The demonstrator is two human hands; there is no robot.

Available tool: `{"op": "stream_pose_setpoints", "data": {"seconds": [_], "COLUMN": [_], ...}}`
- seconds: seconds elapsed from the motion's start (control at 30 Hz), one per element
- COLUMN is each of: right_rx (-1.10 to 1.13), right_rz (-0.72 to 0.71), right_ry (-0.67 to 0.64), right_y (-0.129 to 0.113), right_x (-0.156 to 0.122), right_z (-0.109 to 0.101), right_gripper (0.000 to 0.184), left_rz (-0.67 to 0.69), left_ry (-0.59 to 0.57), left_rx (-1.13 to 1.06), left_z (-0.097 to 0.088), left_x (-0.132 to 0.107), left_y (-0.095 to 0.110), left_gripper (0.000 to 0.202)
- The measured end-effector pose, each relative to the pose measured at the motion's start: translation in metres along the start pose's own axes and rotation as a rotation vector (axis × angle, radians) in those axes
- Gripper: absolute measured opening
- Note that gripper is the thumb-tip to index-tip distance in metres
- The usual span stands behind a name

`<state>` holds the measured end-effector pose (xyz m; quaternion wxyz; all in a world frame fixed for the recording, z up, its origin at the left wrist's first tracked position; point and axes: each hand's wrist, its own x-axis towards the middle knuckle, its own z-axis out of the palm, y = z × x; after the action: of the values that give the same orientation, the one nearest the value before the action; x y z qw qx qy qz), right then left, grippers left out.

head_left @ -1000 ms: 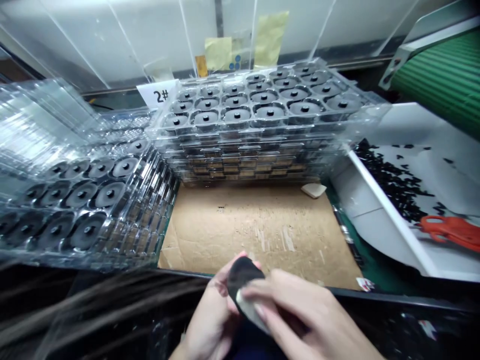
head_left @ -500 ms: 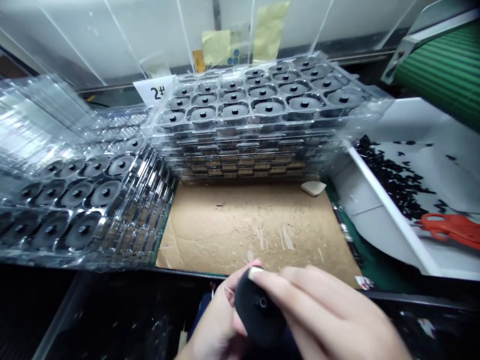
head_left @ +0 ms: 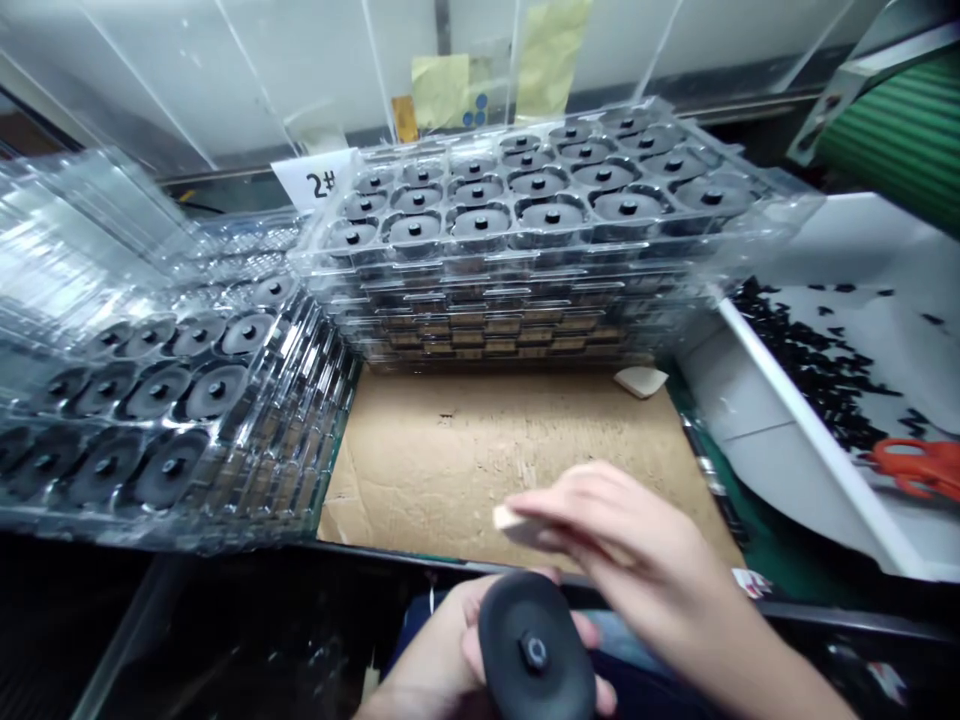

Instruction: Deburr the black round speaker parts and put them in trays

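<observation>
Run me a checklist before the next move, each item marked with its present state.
1. Black part held in the left hand: ok.
2. White pad held in the right hand: ok.
3. White pad apart from the black part: ok, a gap shows.
4. Black part's underside clean: cannot tell, it faces away.
5. Cardboard free of loose things: not ok, a pale wedge lies near its far right corner.

The cardboard [head_left: 442, 460] is brightly lit; trays [head_left: 270, 420] left of it glare; below is dim; the right hand [head_left: 630, 540] blurs slightly.
</observation>
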<state>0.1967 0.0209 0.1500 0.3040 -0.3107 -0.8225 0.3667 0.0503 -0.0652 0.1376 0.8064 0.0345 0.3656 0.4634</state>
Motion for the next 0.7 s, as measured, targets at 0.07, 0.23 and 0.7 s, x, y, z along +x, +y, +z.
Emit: {"op": "stream_pose_setpoints", "data": {"seconds": [0.07, 0.23, 0.7], "right_rx": [-0.001, -0.142, -0.3], "right_rz": [0.253, 0.43, 0.297], "right_ry": [-0.013, 0.077, 0.173], "right_y": [0.028, 0.081, 0.061], "right_x": [-0.008, -0.048, -0.037], "right_z": [0.002, 0.042, 0.031], "right_gripper": [0.029, 0.027, 0.021], "left_rz": [-0.032, -0.047, 0.065], "left_ry": [-0.026, -0.067, -0.007], "left_rx": [-0.038, -0.047, -0.034], "left_z": [0.0, -0.005, -0.008], "left_x": [0.001, 0.009, 0.014], "left_y": [0.006, 0.014, 0.015], "left_gripper": [0.063, 0.063, 0.068]}}
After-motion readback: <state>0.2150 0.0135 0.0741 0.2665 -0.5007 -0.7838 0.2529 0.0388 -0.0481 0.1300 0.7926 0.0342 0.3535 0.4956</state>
